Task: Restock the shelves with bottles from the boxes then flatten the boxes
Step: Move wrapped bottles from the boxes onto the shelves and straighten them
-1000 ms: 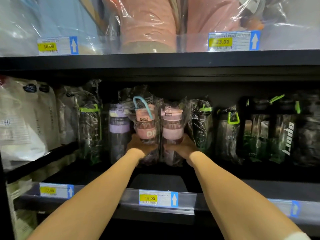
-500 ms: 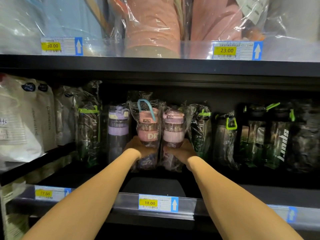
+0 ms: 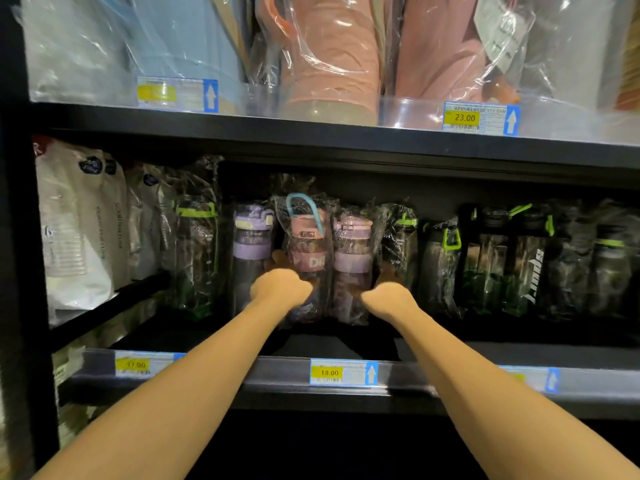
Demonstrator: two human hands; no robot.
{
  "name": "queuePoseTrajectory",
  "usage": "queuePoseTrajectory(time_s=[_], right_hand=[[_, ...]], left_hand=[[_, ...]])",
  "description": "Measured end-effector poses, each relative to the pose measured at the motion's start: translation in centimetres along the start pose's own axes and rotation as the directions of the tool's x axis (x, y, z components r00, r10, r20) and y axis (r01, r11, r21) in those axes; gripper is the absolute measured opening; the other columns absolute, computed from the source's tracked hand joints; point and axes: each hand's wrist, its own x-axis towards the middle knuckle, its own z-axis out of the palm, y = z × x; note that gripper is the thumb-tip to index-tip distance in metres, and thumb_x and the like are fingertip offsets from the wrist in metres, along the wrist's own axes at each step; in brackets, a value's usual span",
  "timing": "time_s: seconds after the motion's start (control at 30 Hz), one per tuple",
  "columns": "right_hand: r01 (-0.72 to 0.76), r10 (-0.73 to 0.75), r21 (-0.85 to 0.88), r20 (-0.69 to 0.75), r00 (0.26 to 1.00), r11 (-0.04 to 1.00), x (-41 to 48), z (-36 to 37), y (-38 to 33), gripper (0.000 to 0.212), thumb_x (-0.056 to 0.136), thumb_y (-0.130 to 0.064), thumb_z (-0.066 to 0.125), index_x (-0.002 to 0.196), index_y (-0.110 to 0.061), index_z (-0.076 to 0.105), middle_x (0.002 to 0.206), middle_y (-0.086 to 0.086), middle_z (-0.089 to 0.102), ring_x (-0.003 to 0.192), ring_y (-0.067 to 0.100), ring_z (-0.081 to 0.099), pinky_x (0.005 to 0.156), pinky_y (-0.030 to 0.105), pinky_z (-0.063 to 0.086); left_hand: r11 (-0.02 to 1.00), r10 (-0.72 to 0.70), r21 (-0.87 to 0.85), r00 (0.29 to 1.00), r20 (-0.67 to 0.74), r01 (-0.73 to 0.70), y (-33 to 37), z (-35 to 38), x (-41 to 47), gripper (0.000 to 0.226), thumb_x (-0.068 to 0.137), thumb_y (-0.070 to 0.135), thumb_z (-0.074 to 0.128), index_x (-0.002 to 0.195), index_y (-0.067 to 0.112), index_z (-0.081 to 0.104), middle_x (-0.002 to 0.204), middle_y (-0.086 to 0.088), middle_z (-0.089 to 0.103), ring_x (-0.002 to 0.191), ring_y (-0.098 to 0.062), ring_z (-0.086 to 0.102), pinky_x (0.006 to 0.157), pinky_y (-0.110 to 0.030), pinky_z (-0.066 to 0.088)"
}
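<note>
two plastic-wrapped bottles, a pink bottle [image 3: 306, 244] with a blue loop and a lilac-banded bottle [image 3: 351, 259], stand touching at the back of the middle shelf [image 3: 277, 375], between a purple bottle [image 3: 251, 251] and dark green-trimmed bottles [image 3: 401, 244]. the slick wrap and the tight row could let one slip or tip a neighbour if pushed unevenly. both arms reach straight in, the left hand [image 3: 282, 289] curled round the pink bottle's lower body, the right hand [image 3: 388, 296] wrapped round the other's side.

Arms: both bare, stretched forward, side by side.
Left hand [image 3: 282, 289]: back facing the camera, fingers curled round the pink bottle [image 3: 306, 244].
Right hand [image 3: 388, 296]: level with the left, fingers curled round the pink-and-lilac bottle [image 3: 351, 252].
Gap: hands near, not touching.
</note>
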Motion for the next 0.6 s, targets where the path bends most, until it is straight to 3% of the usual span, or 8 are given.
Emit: queuePoseTrajectory(time_s=[0.07, 0.1, 0.17, 0.23, 0.43, 0.6], right_hand=[[0.031, -0.041, -0.191, -0.047, 0.998, 0.981, -2.7, -0.3, -0.4, 0.059, 0.098, -0.06, 0.054, 0.119, -0.005, 0.061, 0.132, 0.021, 0.063, 0.118, 0.038, 0.06, 0.086, 0.038, 0.048], [0.031, -0.055, -0.261, -0.084, 0.995, 0.965, -4.2, -0.3, -0.6, 0.066, 0.097, -0.064, 0.052, 0.126, -0.005, 0.056, 0.135, 0.021, 0.058, 0.122, 0.04, 0.055, 0.091, 0.043, 0.048], [0.02, -0.082, -0.388, -0.144, 0.986, 0.922, -7.4, -0.3, -1.2, 0.077, 0.097, -0.068, 0.048, 0.143, -0.007, 0.042, 0.145, 0.018, 0.046, 0.133, 0.039, 0.044, 0.101, 0.05, 0.045], [0.03, -0.126, -0.46, -0.18, 0.976, 0.887, -10.5, -0.2, -1.6, 0.075, 0.098, -0.067, 0.045, 0.146, -0.01, 0.038, 0.147, 0.014, 0.043, 0.133, 0.038, 0.042, 0.102, 0.051, 0.043], [0.102, -0.224, -0.574, -0.146, 0.964, 0.813, -20.4, 0.0, -2.7, 0.072, 0.099, -0.065, 0.04, 0.149, -0.013, 0.037, 0.147, 0.009, 0.046, 0.128, 0.035, 0.046, 0.105, 0.047, 0.042], [0.186, -0.289, -0.571, -0.094, 0.953, 0.8, -27.3, 2.6, -2.2, 0.077, 0.099, -0.065, 0.037, 0.155, -0.012, 0.03, 0.15, 0.008, 0.044, 0.131, 0.033, 0.046, 0.109, 0.045, 0.038]], left_hand=[[0.994, 0.078, 0.075, 0.996, -0.033, -0.075, -0.5, -0.7, -1.9, 0.042, 0.095, 0.053, 0.057, 0.105, 0.012, 0.064, 0.13, -0.013, 0.066, 0.117, -0.037, 0.061, 0.084, -0.037, 0.047], [0.989, 0.111, 0.103, 0.993, -0.042, -0.106, -0.9, -1.1, -3.0, 0.043, 0.095, 0.055, 0.057, 0.105, 0.013, 0.06, 0.13, -0.013, 0.064, 0.119, -0.037, 0.058, 0.085, -0.04, 0.047], [0.969, 0.176, 0.188, 0.983, -0.058, -0.163, -1.8, -1.8, -5.3, 0.058, 0.095, 0.059, 0.057, 0.129, 0.013, 0.05, 0.139, -0.012, 0.055, 0.13, -0.038, 0.048, 0.095, -0.047, 0.046], [0.939, 0.253, 0.255, 0.966, -0.059, -0.231, -3.0, -2.4, -7.8, 0.066, 0.096, 0.062, 0.054, 0.141, 0.015, 0.043, 0.143, -0.01, 0.05, 0.132, -0.037, 0.045, 0.098, -0.05, 0.044], [0.872, 0.343, 0.374, 0.939, -0.008, -0.315, -7.0, -4.2, -16.5, 0.063, 0.097, 0.065, 0.049, 0.143, 0.022, 0.045, 0.142, -0.003, 0.051, 0.128, -0.032, 0.047, 0.097, -0.046, 0.043], [0.877, 0.334, 0.392, 0.938, -0.088, -0.276, -11.1, -3.2, -24.0, 0.063, 0.097, 0.066, 0.046, 0.144, 0.023, 0.047, 0.141, 0.002, 0.055, 0.127, -0.028, 0.051, 0.1, -0.042, 0.044]])
